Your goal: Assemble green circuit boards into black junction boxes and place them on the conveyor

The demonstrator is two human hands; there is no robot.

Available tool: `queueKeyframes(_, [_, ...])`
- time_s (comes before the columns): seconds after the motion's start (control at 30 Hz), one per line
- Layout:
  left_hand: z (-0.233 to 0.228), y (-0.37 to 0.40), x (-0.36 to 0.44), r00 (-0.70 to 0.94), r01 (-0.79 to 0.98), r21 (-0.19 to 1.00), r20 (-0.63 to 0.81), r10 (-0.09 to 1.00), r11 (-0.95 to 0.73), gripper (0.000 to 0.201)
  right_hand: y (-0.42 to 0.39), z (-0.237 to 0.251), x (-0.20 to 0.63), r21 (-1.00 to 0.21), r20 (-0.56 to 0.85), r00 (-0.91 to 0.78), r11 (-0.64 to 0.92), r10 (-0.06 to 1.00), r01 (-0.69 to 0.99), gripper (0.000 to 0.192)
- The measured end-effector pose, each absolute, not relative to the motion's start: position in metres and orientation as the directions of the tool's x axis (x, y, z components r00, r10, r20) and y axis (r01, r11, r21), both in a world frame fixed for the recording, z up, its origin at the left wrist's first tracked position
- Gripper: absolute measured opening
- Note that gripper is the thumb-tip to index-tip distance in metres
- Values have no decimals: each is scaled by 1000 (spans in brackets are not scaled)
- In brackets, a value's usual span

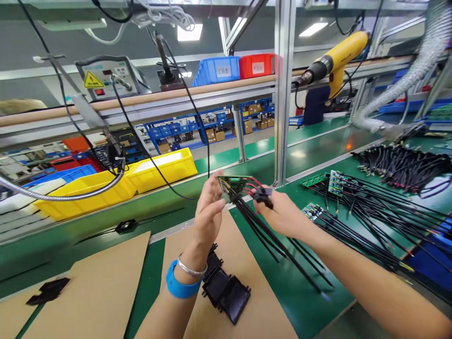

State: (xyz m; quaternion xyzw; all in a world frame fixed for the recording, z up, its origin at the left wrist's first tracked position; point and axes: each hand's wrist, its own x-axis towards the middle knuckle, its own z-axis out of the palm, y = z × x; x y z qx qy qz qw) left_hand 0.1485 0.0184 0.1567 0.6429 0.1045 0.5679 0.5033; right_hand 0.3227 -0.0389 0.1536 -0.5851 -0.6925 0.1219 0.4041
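My left hand (209,207) holds the left edge of a green circuit board (237,180), raised above the cardboard. Red wires and a bundle of long black cables (259,221) come off the board, the cables trailing down to the right. Between the fingers of my right hand (282,212) is a small black part (263,195), close to the red wires; its exact kind is hard to make out. Below my hands, several black plastic housings (226,289) lie on a cardboard sheet (261,296), partly hidden by my left wrist.
Circuit boards with black cables (335,183) lie to the right, before a heap of cables (406,165). Yellow bins (160,169) stand at the back left. A yellow heat gun (335,59) and a silver duct (409,84) hang at upper right. A metal post (282,103) rises behind my hands.
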Motion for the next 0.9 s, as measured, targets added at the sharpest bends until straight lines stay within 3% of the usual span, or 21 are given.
queueKeyframes(0.1, [140,4,155,280,-465,771,595,753,-436,73,-31,165,312,-538,474,124,176,872,824,27])
queueKeyframes(0.17, [131,-2,164,223,-399,809,542,811,-431,80,-31,178,306,-572,427,80,200,901,796,16])
queueKeyframes(0.2, [128,-2,166,190,-380,828,506,841,-412,78,-33,185,304,-633,370,42,219,928,742,7])
queueKeyframes(0.33, [138,7,149,242,-357,909,312,919,-215,47,-39,213,304,-868,108,-235,207,966,451,33])
queueKeyframes(0.43, [160,9,102,371,-101,991,117,921,-85,25,-39,228,320,-838,66,-407,272,911,473,33])
queueKeyframes(0.5, [171,0,66,488,161,987,-71,870,-10,20,-33,228,339,-767,58,-436,320,898,556,26])
queueKeyframes(0.57, [171,-19,41,607,377,917,-350,713,129,27,-22,215,357,-716,-39,-468,302,883,629,23])
queueKeyframes(0.63, [155,-42,34,603,506,821,-556,572,264,36,-9,191,364,-705,-178,-542,278,821,653,33])
queueKeyframes(0.7, [127,-61,40,574,508,799,-593,565,321,40,6,161,355,-749,-188,-623,300,759,591,56])
queueKeyframes(0.77, [97,-73,53,583,426,844,-531,615,325,48,18,133,332,-819,-73,-667,337,741,464,74])
queueKeyframes(0.83, [73,-78,63,582,368,873,-484,654,320,59,27,110,304,-818,6,-689,400,724,413,60])
queueKeyframes(0.9, [59,-79,67,560,349,875,-483,674,337,64,30,93,280,-771,41,-698,467,715,433,29])
